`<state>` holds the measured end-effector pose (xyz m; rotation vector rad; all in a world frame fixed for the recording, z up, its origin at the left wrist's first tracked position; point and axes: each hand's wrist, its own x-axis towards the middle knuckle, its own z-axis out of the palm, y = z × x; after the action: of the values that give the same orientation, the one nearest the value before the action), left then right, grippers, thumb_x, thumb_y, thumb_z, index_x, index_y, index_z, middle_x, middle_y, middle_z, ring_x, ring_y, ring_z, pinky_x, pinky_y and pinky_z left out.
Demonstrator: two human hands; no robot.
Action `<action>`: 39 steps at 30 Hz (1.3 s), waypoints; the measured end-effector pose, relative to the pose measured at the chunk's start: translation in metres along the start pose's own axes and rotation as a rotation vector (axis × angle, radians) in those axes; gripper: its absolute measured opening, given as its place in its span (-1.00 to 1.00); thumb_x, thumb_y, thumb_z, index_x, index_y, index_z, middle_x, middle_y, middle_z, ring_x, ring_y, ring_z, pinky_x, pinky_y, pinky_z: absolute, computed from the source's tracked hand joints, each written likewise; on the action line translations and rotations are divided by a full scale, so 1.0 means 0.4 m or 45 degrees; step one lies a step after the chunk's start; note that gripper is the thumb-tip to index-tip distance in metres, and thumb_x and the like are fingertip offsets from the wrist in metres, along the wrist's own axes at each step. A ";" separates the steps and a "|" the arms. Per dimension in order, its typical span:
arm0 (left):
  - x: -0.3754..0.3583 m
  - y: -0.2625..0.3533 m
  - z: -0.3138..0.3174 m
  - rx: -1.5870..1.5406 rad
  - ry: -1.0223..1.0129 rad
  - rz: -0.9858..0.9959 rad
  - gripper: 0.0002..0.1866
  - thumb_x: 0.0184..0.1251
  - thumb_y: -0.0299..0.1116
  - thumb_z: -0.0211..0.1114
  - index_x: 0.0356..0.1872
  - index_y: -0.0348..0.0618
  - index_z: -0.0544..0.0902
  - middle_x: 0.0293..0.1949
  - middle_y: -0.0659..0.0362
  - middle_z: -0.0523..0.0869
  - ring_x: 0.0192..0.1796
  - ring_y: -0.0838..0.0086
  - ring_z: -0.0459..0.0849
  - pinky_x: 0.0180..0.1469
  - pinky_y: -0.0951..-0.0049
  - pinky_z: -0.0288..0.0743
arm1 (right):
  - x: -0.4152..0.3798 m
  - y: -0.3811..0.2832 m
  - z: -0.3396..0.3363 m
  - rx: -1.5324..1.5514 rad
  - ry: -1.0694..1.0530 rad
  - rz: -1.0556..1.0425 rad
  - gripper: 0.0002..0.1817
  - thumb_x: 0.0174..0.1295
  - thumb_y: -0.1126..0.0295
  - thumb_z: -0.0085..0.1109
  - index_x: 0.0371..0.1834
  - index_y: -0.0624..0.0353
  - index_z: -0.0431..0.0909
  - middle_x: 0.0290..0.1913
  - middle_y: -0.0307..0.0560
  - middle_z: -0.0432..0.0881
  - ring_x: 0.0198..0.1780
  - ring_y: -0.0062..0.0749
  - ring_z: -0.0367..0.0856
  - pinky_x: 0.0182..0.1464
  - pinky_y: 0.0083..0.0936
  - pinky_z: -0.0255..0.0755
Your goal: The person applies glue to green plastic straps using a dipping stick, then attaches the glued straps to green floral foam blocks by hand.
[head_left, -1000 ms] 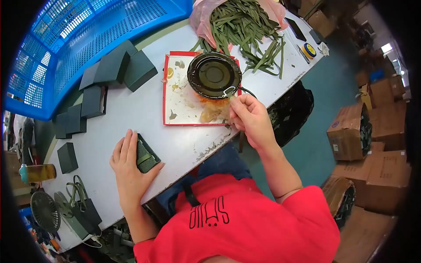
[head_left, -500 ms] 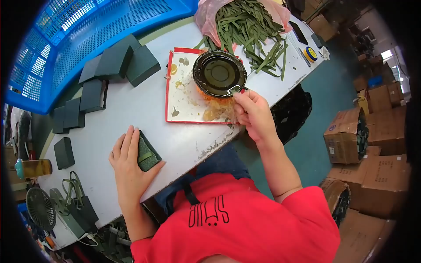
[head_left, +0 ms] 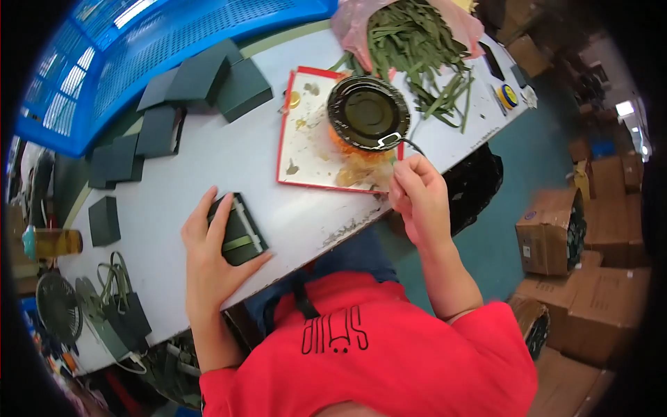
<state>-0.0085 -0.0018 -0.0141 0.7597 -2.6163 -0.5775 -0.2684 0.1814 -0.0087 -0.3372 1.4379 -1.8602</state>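
My left hand [head_left: 208, 254] rests on the table around a small dark green box [head_left: 243, 233], with fingers along one side and the thumb at its lower corner. A lighter green ribbon band crosses this box, and a pale line shows along its edge. My right hand [head_left: 422, 198] is pinched just below the rim of a black bowl [head_left: 368, 111]. A thin dark strip [head_left: 415, 146], apparently ribbon, curves from the bowl's rim to my right fingers; its end in them is mostly hidden. The bowl stands on a stained white tray [head_left: 299, 149] with a red edge.
Several dark green boxes [head_left: 243, 90] lie by a blue plastic basket [head_left: 208, 28]. Green ribbon strips [head_left: 417, 42] spill from a pink bag [head_left: 352, 31] behind the bowl. A small fan [head_left: 59, 306] and a bottle [head_left: 59, 243] stand left. Cardboard boxes [head_left: 549, 236] are stacked right.
My right hand has drawn away from the bowl's rim toward me, and the dark strip now shows between them. The box under my left hand has turned, showing its pale edge line.
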 end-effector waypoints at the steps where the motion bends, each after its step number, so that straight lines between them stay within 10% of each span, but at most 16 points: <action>1: 0.000 0.004 -0.005 -0.067 0.002 -0.007 0.07 -0.35 -0.17 0.71 0.40 -0.19 0.48 0.42 -0.03 0.47 0.42 0.00 0.41 0.43 0.07 0.28 | -0.013 0.004 0.009 -0.029 -0.057 0.006 -0.87 0.41 0.39 0.21 -0.28 0.14 0.48 -0.47 -0.35 0.51 -0.55 -0.81 0.27 -0.54 -0.74 0.06; 9: 0.022 0.003 -0.031 -0.505 -0.063 0.340 0.07 -0.29 -0.07 0.73 0.39 -0.24 0.47 0.32 -0.03 0.55 0.35 0.05 0.49 0.39 0.12 0.31 | -0.082 0.035 0.133 -0.333 -0.794 0.591 -0.84 0.43 0.36 0.26 -0.27 0.17 0.52 -0.41 -0.43 0.53 -0.40 -0.84 0.40 -0.36 -0.76 0.28; 30: 0.031 0.018 -0.026 -0.412 -0.101 0.438 0.08 -0.31 -0.10 0.73 0.38 -0.25 0.45 0.29 0.02 0.59 0.29 0.05 0.53 0.32 0.12 0.33 | -0.070 0.106 0.185 -0.721 -0.913 0.528 -0.67 0.40 0.27 0.23 -0.48 0.23 0.48 -0.53 -0.31 0.53 -0.45 -0.76 0.40 -0.41 -0.64 0.29; 39: 0.032 0.022 -0.015 -0.307 0.004 0.389 0.03 -0.26 -0.09 0.70 0.38 -0.17 0.46 0.25 0.03 0.59 0.29 0.08 0.54 0.29 0.11 0.30 | -0.045 0.083 0.183 -0.564 -0.899 0.662 -0.73 0.50 0.30 0.08 -0.20 0.31 0.61 -0.35 -0.16 0.72 -0.46 -0.59 0.61 -0.32 -0.63 0.50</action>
<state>-0.0199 -0.0040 -0.0019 0.2799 -2.5283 -0.7763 -0.1981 0.1385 -0.0105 -0.6793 1.2513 -0.8624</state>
